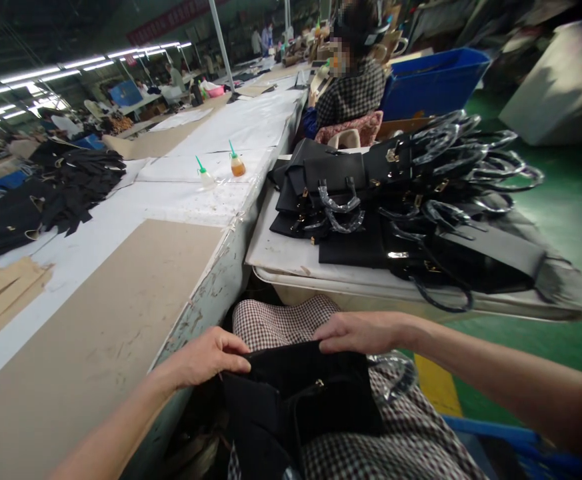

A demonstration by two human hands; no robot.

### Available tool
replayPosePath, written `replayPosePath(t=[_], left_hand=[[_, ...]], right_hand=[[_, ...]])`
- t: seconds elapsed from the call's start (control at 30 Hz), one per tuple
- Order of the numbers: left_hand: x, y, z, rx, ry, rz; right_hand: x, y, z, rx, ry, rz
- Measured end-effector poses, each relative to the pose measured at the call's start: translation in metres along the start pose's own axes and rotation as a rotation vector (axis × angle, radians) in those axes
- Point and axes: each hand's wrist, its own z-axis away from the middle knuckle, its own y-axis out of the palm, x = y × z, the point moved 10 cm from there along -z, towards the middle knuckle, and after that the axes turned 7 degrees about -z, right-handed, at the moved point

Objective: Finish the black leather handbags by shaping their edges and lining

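Note:
A black handbag (331, 407) lies across my lap on the checked cloth (291, 320). My left hand (215, 357) pinches the bag's upper edge at its left corner, thumb and fingers together. Farther right along the same edge, my right hand (353, 332) grips the bag with the fingers closed. A small gold-coloured metal fitting shows on the bag's dark inner part. Its plastic-wrapped handle (395, 377) sticks out at the right, below my right wrist. The bag's lower part runs out of view at the bottom.
Several black bags with wrapped handles (341, 207) are piled on a white-topped stand (291, 257). Two green-tipped bottles, one amber (237, 165), stand on the long table (181, 200). Black pieces (65, 180) lie at left. A co-worker (353, 93) sits ahead near a blue bin (431, 83).

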Motion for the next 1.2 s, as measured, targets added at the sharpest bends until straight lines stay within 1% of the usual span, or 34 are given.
replayPosePath(t=[0.13,0.2,0.33,0.4,0.5,0.7,0.77,0.83,0.9,0.97,1.03,1.1,1.13,1.2], left_hand=[[0.006,-0.001,-0.002,-0.040,-0.021,0.012],[0.006,-0.001,-0.003,-0.042,-0.034,0.024],[0.003,0.002,-0.002,-0.036,-0.042,-0.001],[0.003,0.004,-0.001,-0.033,-0.050,-0.014],[0.005,0.007,0.003,-0.022,-0.069,-0.009],[0.005,0.005,0.009,-0.067,-0.060,-0.009],[0.005,0.004,0.009,-0.086,-0.065,-0.013],[0.002,0.003,0.009,-0.092,-0.058,-0.009],[-0.005,0.002,0.009,-0.091,-0.040,-0.008],[-0.015,0.001,0.010,-0.097,-0.016,-0.020],[-0.027,0.001,0.011,-0.098,0.020,-0.043],[-0.039,0.000,0.012,-0.097,0.058,-0.080],[-0.043,-0.002,0.013,-0.097,0.074,-0.102],[-0.047,-0.007,0.013,-0.110,0.101,-0.140]], right_hand=[[0.004,0.002,0.017,-0.028,-0.056,-0.049],[0.003,0.003,0.022,-0.038,-0.059,-0.131],[-0.008,0.001,0.029,-0.085,-0.043,-0.358],[-0.017,0.002,0.032,-0.098,-0.012,-0.398],[-0.022,-0.001,0.034,-0.140,-0.005,-0.328],[-0.012,-0.003,0.040,-0.252,-0.100,-0.044],[-0.011,-0.004,0.043,-0.250,-0.093,-0.011],[-0.009,-0.004,0.042,-0.185,-0.049,-0.001],[-0.004,-0.004,0.036,-0.094,0.028,0.044],[0.012,-0.003,0.021,-0.033,0.069,0.166],[0.037,0.002,-0.004,-0.021,0.018,0.312],[0.062,0.014,-0.035,-0.002,-0.084,0.401],[0.069,0.022,-0.050,0.030,-0.119,0.420],[0.076,0.035,-0.074,0.098,-0.152,0.428]])
